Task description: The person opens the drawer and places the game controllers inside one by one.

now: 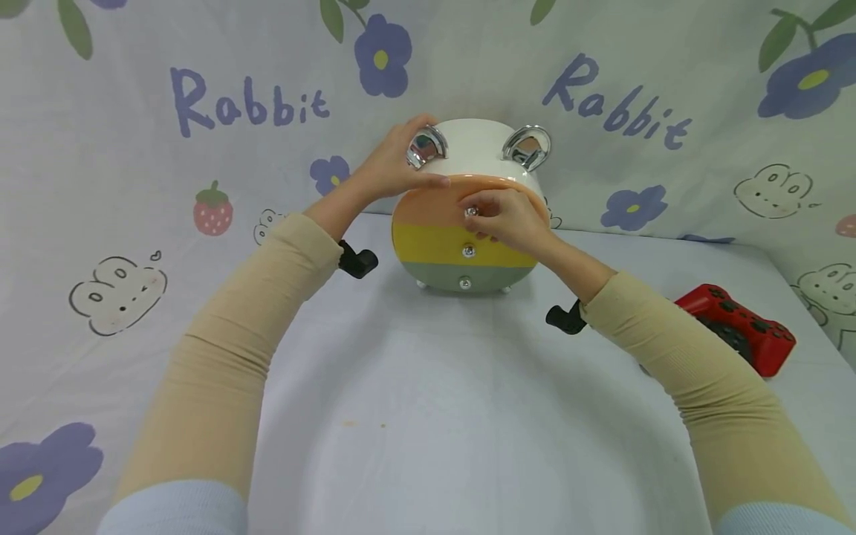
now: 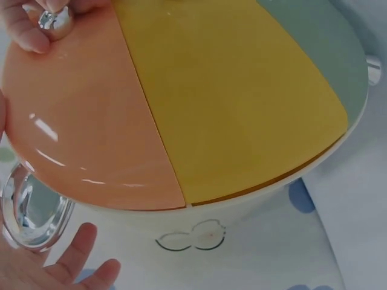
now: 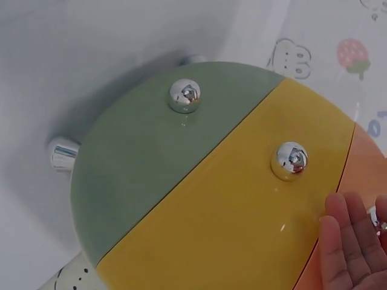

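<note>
A small rounded drawer box (image 1: 486, 141) has a white body, two chrome ear-shaped loops and stacked fronts in orange (image 2: 78, 133), yellow (image 3: 242, 199) and green (image 3: 139, 151). Each front carries a round chrome knob. My right hand (image 1: 510, 219) pinches the top knob (image 1: 471, 212) on the orange drawer between thumb and fingers. At the box's upper left, my left hand (image 1: 394, 162) rests around the left chrome ear (image 1: 428, 145), its thumb along the upper edge of the orange front. In the left wrist view, its other fingers (image 2: 78, 251) are spread and fairly straight.
A red and black game controller (image 1: 752, 327) lies on the white-covered table (image 1: 428, 416) at right, partly hidden by my right sleeve. Behind the box stands a cloth backdrop (image 1: 448, 59) printed with flowers, rabbits and lettering. Short chrome feet (image 3: 63, 154) support the box.
</note>
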{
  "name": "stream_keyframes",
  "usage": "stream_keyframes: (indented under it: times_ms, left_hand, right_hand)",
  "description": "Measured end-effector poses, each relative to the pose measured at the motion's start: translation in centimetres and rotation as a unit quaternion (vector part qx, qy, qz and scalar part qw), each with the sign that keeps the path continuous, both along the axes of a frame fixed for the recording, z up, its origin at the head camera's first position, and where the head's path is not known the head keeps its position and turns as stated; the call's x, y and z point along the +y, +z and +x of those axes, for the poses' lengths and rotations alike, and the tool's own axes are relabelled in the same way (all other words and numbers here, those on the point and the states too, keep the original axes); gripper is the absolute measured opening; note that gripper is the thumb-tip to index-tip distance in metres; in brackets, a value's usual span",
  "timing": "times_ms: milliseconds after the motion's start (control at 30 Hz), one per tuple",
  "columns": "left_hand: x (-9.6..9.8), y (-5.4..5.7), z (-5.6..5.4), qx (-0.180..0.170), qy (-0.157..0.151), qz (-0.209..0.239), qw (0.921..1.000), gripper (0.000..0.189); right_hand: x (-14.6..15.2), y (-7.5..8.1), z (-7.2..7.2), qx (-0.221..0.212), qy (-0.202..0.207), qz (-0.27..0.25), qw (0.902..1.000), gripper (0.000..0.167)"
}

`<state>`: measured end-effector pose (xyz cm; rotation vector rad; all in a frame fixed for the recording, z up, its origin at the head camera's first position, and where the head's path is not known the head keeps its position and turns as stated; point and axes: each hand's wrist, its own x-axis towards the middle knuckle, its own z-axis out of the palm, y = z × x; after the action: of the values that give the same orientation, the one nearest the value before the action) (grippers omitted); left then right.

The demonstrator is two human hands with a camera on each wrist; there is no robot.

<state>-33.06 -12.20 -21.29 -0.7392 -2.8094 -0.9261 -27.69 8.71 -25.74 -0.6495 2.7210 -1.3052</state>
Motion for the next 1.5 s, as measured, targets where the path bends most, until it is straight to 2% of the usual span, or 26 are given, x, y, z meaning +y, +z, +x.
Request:
stream_keyframes:
  times_ms: [267,400,533,733,933,1200,1500]
  left_hand:
    - [0.0,-0.3,-0.1,0.012,0.008,0.007,0.9999,0.087]
    - [0.1,-0.4,-0.1,0.017,0.010,0.004,0.9998,0.087]
    - [0.1,-0.4,0.0,0.019,0.010,0.003,0.9998,0.087]
    - [0.0,-0.3,0.1,0.024,0.009,0.005,0.9997,0.086]
    - [0.1,-0.3,0.1,0.020,0.012,0.006,0.9997,0.085]
    - [0.1,-0.4,0.1,0.014,0.016,0.009,0.9997,0.085]
    - [0.2,-0.3,0.2,0.010,0.018,0.009,0.9998,0.086]
  right_hand:
    - [0.4,-0.8,0.1,-0.029,0.038,-0.049,0.9977,0.035]
    - [0.8,-1.4,0.6,-0.017,0.056,-0.071,0.9957,0.036]
    - [1.0,-2.0,1.2,-0.009,0.067,-0.079,0.9946,0.032]
    - [1.0,-3.0,1.7,-0.011,0.079,-0.065,0.9947,0.031]
    - [1.0,-4.0,1.9,-0.003,0.073,-0.060,0.9955,0.030]
    - [0.7,-5.5,1.9,-0.013,0.037,-0.043,0.9983,0.031]
    - [0.2,-6.9,1.3,0.012,0.019,-0.049,0.9985,0.033]
